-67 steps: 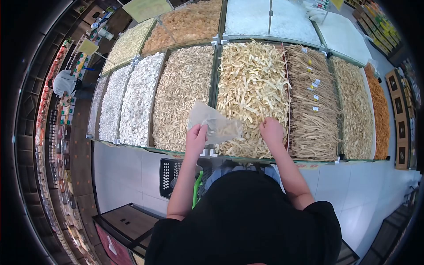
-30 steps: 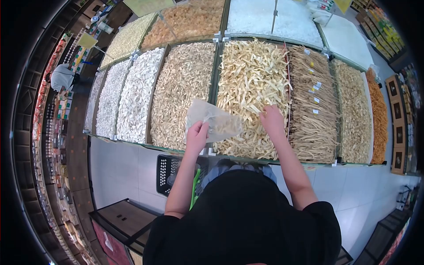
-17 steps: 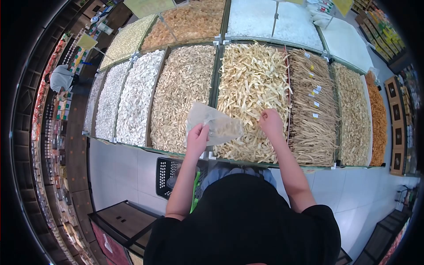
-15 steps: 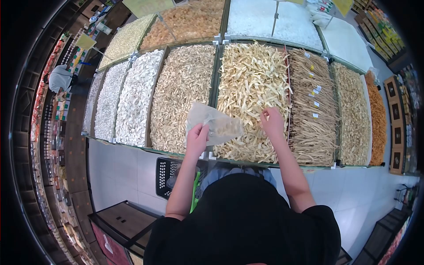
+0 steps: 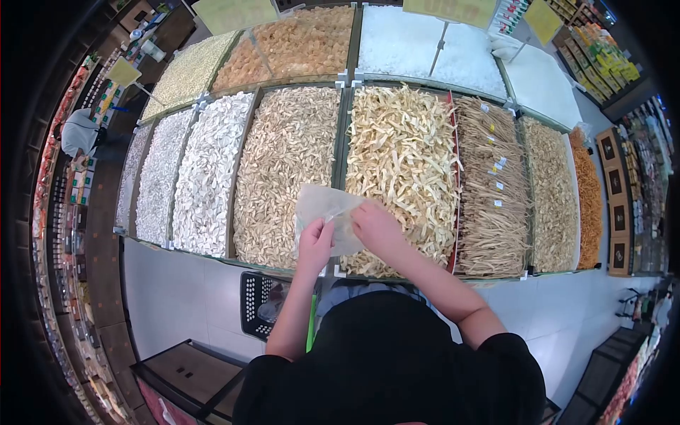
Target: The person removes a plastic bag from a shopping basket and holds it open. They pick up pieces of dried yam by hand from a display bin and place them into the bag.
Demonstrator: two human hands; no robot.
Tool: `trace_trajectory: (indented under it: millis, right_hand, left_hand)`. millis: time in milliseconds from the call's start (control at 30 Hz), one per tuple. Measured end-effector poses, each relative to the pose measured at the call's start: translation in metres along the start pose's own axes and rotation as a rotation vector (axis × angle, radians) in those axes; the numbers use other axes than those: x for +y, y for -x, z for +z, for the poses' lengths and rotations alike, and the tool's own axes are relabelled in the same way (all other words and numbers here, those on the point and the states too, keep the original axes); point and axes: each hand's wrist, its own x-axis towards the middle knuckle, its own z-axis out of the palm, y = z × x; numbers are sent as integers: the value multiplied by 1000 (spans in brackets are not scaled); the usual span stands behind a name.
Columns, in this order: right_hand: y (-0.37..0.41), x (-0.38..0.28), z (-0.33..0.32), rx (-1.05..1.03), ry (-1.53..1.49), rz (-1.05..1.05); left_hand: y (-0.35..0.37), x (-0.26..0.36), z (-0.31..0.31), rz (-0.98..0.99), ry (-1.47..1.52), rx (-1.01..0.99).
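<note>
My left hand pinches a clear plastic bag by its near side, over the front of the bins. At the bag's right end is my right hand, its fingers curled closed against or just inside the plastic; what they hold, if anything, is hidden. Beneath and beyond my right hand lies a bin of pale dried strips. A bin of smaller beige dried slices sits under the bag's left part.
To the right are thin brown dried roots with small tags. White dried slices fill a bin to the left. A black shopping basket stands on the floor below. Price signs rise at the back. Another person is at the far left.
My right hand has moved left from over the pale strips to the bag's right end. My left hand still holds the bag. The view has shifted slightly.
</note>
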Motion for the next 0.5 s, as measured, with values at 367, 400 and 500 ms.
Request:
trace_trajectory:
  millis: [367,400,500]
  right_hand:
    - [-24,79,-53,182,-218,543]
    - [-33,101,-56,169,-124,559]
    - [-67,155,-55,121,57,611]
  left_hand:
    - [-20,-7,-6,5,137,-82]
    - [-21,-7,-5,6,144,-89]
    - [-27,-1,-6,18,143,-94]
